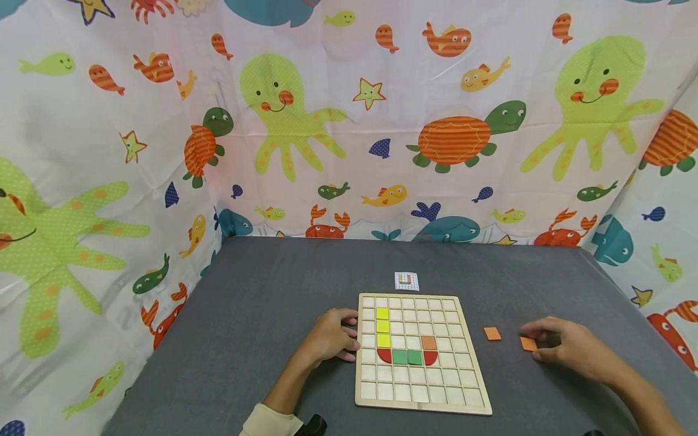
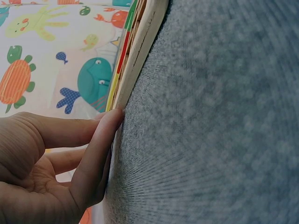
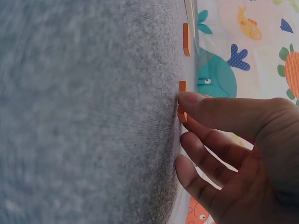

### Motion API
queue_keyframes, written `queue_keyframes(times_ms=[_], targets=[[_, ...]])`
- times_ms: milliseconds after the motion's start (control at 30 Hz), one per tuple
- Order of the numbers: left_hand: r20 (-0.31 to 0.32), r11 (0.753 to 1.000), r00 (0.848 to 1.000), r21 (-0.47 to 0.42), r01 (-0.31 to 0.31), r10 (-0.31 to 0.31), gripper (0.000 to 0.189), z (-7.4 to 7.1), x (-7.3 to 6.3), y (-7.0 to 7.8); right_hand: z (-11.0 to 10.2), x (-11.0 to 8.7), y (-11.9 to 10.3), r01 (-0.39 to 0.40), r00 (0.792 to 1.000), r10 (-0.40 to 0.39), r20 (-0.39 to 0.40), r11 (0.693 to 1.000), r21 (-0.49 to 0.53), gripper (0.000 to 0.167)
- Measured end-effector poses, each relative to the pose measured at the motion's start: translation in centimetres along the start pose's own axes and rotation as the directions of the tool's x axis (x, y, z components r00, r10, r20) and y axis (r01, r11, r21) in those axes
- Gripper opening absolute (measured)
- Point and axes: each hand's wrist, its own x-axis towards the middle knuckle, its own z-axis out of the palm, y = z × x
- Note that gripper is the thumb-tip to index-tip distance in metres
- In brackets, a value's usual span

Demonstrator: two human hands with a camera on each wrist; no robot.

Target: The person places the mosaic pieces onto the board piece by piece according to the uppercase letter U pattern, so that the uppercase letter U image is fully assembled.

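A wooden grid board [image 1: 424, 408] lies flat on the table, with several white squares. Three yellow square tiles [image 1: 383, 326] run down a column on it. Below are a red rounded piece [image 1: 384, 355], two green squares [image 1: 406, 357] and another red rounded piece [image 1: 430, 358], with an orange square [image 1: 428, 343] above that one. My left hand [image 1: 331, 336] rests its fingertips along the board's left edge. To the right of the board, my right hand [image 1: 572, 348] pinches a loose orange square tile [image 1: 528, 344] at the tabletop between thumb and forefinger; the other fingers are spread.
Another orange square tile [image 1: 492, 333] lies between the board and my right hand. Behind the board is a small card [image 1: 406, 281] with a printed coloured pattern on a grid. A patterned sea-animal curtain [image 1: 327, 121] encloses the dark grey table [image 1: 262, 290] at the back and sides.
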Motion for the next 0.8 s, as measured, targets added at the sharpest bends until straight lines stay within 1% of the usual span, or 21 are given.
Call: queue_keyframes(times_ms=[133, 467, 633, 800], targets=[[-0.002, 1.000, 1.000, 0.005, 0.000, 0.000, 0.068, 0.0, 0.0, 0.1, 0.1, 0.1, 0.1, -0.021, 1.000, 0.021, 0.006, 1.000, -0.017, 0.042], [-0.006, 1.000, 1.000, 0.012, -0.006, 0.006, 0.067, 0.1, -0.1, 0.1, 0.1, 0.0, 0.3, 0.018, 1.000, -0.018, -0.020, 1.000, -0.024, 0.028], [-0.004, 1.000, 1.000, 0.004, -0.004, 0.004, 0.068, 0.1, 0.0, 0.1, 0.2, 0.0, 0.0, 0.029, 0.999, -0.030, -0.030, 0.999, -0.025, 0.027], [-0.006, 1.000, 1.000, 0.004, -0.003, 0.004, 0.068, 0.0, 0.0, 0.0, 0.6, 0.2, -0.8, 0.030, 0.999, -0.031, -0.038, 0.999, -0.030, 0.027]])
